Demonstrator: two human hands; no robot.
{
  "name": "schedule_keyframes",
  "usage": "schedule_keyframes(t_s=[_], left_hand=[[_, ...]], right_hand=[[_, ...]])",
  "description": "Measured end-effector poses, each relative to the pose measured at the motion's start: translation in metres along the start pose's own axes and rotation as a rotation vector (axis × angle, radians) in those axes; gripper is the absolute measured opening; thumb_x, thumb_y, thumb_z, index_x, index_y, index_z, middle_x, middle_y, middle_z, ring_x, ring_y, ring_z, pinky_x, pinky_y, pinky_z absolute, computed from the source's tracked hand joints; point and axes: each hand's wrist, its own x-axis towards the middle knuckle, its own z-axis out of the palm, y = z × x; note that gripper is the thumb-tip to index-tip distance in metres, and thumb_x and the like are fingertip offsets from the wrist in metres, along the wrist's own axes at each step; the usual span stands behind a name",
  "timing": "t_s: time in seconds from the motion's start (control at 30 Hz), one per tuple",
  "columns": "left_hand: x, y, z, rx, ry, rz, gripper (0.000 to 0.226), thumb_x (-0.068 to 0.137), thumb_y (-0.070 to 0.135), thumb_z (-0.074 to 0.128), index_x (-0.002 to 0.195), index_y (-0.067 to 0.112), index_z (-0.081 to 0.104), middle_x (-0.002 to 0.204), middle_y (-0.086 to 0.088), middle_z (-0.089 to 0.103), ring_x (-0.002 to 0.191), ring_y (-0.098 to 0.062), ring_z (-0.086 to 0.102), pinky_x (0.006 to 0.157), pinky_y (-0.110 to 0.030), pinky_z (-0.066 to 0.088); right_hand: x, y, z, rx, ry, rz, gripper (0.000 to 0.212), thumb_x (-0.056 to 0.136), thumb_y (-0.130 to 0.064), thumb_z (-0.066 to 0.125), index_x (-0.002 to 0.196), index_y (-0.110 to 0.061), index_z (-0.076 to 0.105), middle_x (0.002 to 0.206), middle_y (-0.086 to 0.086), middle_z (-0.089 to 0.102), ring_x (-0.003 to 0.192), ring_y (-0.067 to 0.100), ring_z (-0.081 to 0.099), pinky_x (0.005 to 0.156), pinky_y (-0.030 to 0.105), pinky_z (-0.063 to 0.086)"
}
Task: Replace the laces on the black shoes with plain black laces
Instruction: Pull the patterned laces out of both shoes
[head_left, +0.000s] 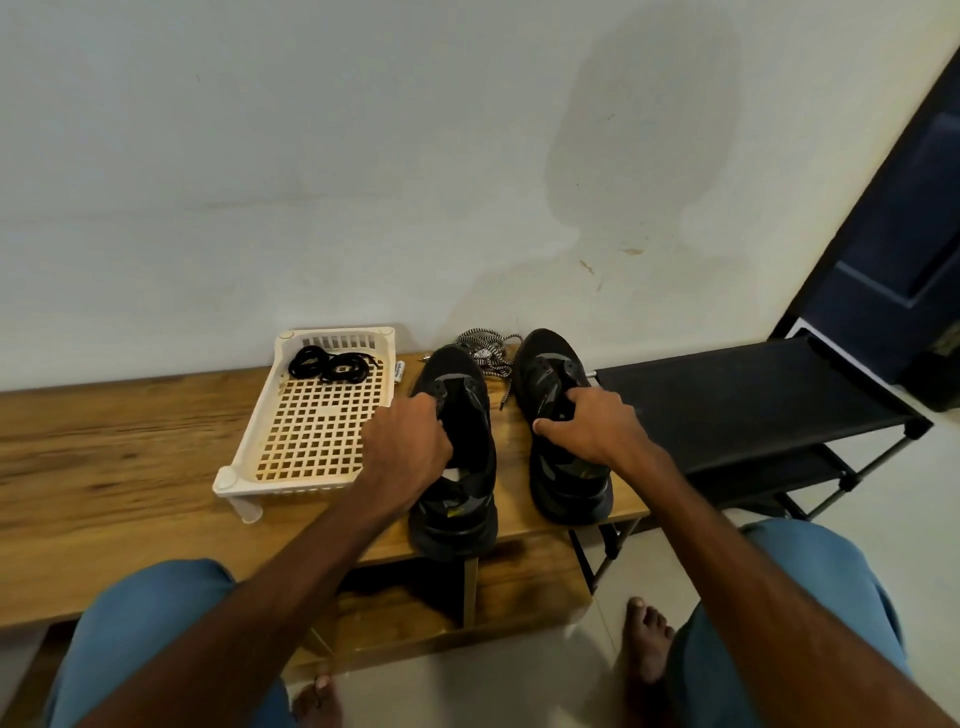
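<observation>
Two black shoes stand side by side on the wooden bench (114, 457), toes toward the wall. My left hand (405, 441) grips the left shoe (462, 499) at its tongue and opening, fingers curled into it. My right hand (587, 426) grips the right shoe (550, 364) over its tongue, thumb on the inner side. Neither shoe shows laces in its eyelets. Black-and-white patterned laces (488, 353) lie loose behind and between the shoes. Coiled plain black laces (332, 366) rest at the far end of a cream plastic basket (311, 441).
The basket sits left of the shoes on the bench. A small white object (399, 371) lies beside its far right corner. A black fabric shoe rack (748, 405) stands right of the bench. The wall runs close behind. My knees and bare feet are below.
</observation>
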Motion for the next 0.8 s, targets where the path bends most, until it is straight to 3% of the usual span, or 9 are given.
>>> schedule_keyframes(t_s=[0.1, 0.17, 0.23, 0.3, 0.4, 0.5, 0.63, 0.8], left_hand=[[0.001, 0.002, 0.002, -0.044, 0.014, -0.003, 0.018, 0.096, 0.025, 0.059, 0.107, 0.015, 0.070, 0.096, -0.005, 0.070, 0.089, -0.028, 0.068, 0.068, -0.034, 0.050], [0.005, 0.004, 0.003, -0.098, 0.013, 0.001, 0.019, 0.097, 0.026, 0.060, 0.108, 0.015, 0.070, 0.096, -0.006, 0.070, 0.089, -0.027, 0.068, 0.074, -0.038, 0.056], [0.009, 0.005, 0.003, -0.118, 0.011, 0.015, 0.026, 0.099, 0.036, 0.058, 0.109, 0.015, 0.071, 0.097, -0.006, 0.070, 0.089, -0.027, 0.068, 0.078, -0.041, 0.057], [0.014, 0.004, 0.003, -0.115, -0.001, 0.026, 0.043, 0.101, 0.052, 0.049, 0.102, 0.015, 0.071, 0.092, -0.006, 0.069, 0.086, -0.027, 0.067, 0.078, -0.042, 0.057], [0.021, -0.002, 0.000, -0.165, -0.017, -0.012, 0.065, 0.100, 0.068, 0.034, 0.083, 0.014, 0.065, 0.073, -0.003, 0.063, 0.071, -0.024, 0.064, 0.071, -0.040, 0.056], [0.031, -0.015, -0.007, -0.215, 0.054, -0.027, 0.055, 0.103, 0.059, 0.039, 0.074, 0.019, 0.063, 0.062, 0.003, 0.055, 0.063, -0.021, 0.060, 0.064, -0.034, 0.050], [0.055, -0.043, -0.016, -0.164, 0.110, -0.081, 0.024, 0.096, 0.031, 0.061, 0.101, 0.013, 0.076, 0.092, -0.007, 0.074, 0.088, -0.029, 0.070, 0.079, -0.042, 0.059], [0.083, -0.080, -0.013, -0.058, 0.040, -0.210, 0.029, 0.090, 0.019, 0.071, 0.116, 0.008, 0.071, 0.115, -0.015, 0.071, 0.110, -0.033, 0.065, 0.097, -0.048, 0.054]], right_hand=[[-0.006, -0.001, 0.006, 0.004, -0.005, 0.004, 0.068, 0.090, -0.058, 0.065, 0.140, -0.015, 0.053, 0.130, 0.012, 0.062, 0.110, 0.027, 0.064, 0.090, 0.042, 0.059], [-0.007, -0.004, 0.006, 0.017, 0.000, 0.003, 0.066, 0.090, -0.057, 0.067, 0.139, -0.015, 0.054, 0.129, 0.012, 0.061, 0.110, 0.028, 0.064, 0.091, 0.044, 0.059], [-0.009, -0.008, 0.005, 0.044, 0.023, -0.006, 0.060, 0.089, -0.054, 0.069, 0.133, -0.014, 0.057, 0.127, 0.012, 0.061, 0.106, 0.027, 0.063, 0.089, 0.042, 0.059], [-0.009, -0.014, 0.006, 0.026, 0.087, -0.021, 0.053, 0.089, -0.052, 0.071, 0.120, -0.011, 0.062, 0.133, 0.016, 0.055, 0.114, 0.031, 0.059, 0.094, 0.046, 0.057], [-0.013, -0.031, 0.006, -0.029, 0.219, -0.024, 0.038, 0.091, -0.048, 0.071, 0.091, -0.011, 0.061, 0.155, 0.024, 0.034, 0.142, 0.040, 0.039, 0.111, 0.053, 0.043], [-0.011, -0.049, 0.004, -0.038, 0.339, -0.094, 0.032, 0.094, -0.040, 0.069, 0.104, -0.010, 0.067, 0.163, 0.023, 0.021, 0.151, 0.038, 0.024, 0.119, 0.053, 0.034], [-0.003, -0.072, 0.011, 0.055, 0.340, -0.195, 0.023, 0.093, -0.030, 0.069, 0.105, -0.011, 0.073, 0.159, 0.020, 0.031, 0.149, 0.034, 0.029, 0.115, 0.052, 0.040], [0.011, -0.093, 0.020, 0.118, 0.335, -0.252, 0.016, 0.092, -0.025, 0.069, 0.105, -0.017, 0.073, 0.158, 0.015, 0.040, 0.154, 0.028, 0.021, 0.116, 0.051, 0.040]])
